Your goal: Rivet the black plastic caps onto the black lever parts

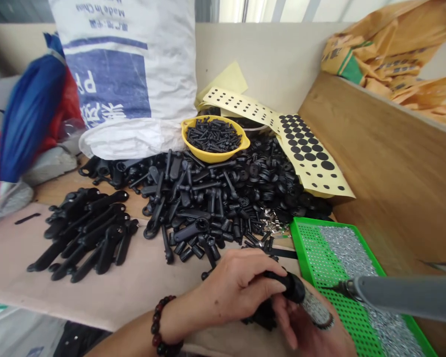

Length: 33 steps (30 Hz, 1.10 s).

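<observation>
My left hand, with a dark beaded bracelet on its wrist, pinches a black plastic part between thumb and fingers. Just beyond that part, in line with it, a speckled grey cylinder with a toothed rim lies over my right hand. The right hand's fingers curl in beneath the part, and what they grip is partly hidden. More black pieces show under the hands. A grey electric screwdriver reaches in from the right, its dark bit pointing left above a green tray.
Small silvery screws fill part of the tray. Behind the hands spreads a heap of black crank handles and knobs. A yellow basket holds black threaded pieces. Assembled handles lie left. Sticker sheets lean by a wooden board.
</observation>
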Tool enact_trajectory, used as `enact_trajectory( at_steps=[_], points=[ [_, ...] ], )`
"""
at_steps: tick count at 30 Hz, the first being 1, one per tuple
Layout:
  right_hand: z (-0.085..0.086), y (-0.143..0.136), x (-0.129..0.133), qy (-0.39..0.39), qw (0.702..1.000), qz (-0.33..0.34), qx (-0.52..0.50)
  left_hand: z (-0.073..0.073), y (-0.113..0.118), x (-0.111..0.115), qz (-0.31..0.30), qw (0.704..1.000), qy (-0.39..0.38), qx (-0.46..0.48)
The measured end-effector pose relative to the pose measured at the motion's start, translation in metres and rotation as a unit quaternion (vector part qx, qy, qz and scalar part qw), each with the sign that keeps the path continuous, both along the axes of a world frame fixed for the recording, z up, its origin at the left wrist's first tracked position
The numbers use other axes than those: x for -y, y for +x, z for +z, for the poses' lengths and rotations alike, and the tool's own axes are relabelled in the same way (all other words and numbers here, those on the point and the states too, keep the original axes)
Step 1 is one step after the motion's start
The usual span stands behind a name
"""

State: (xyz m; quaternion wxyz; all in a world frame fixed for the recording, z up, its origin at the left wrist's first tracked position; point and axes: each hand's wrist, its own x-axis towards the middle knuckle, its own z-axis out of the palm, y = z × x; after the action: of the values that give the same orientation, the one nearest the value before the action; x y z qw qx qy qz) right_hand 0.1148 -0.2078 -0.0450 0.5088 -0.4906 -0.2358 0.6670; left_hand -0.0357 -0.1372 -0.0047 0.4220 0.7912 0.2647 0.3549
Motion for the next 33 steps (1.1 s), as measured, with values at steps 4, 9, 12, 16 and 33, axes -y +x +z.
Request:
enact_trajectory(
  at_steps=[4,9,12,16,33],
  points=[
    [0.004,-0.005,-0.001,0.0,1.0,-0.011,-0.019,0.001,-0.002,-0.005,-0.033,0.994,0.1,-0.022],
    [0.009,-0.007,-0.002,-0.018,0.999,-0.001,-0.03,0.004,-0.004,-0.007,-0.047,0.992,0.117,-0.013],
    [0.007,-0.007,-0.001,-0.018,0.999,0.006,-0.038,0.007,-0.005,-0.007,-0.057,0.993,0.103,-0.015],
    [0.0,-0.005,0.001,0.01,0.999,0.018,-0.048,0.009,-0.006,-0.008,-0.074,0.994,0.08,-0.009],
    [-0.009,-0.002,0.001,0.09,0.995,-0.008,-0.049,0.005,0.002,0.0,-0.012,0.999,0.03,0.014]
  ],
)
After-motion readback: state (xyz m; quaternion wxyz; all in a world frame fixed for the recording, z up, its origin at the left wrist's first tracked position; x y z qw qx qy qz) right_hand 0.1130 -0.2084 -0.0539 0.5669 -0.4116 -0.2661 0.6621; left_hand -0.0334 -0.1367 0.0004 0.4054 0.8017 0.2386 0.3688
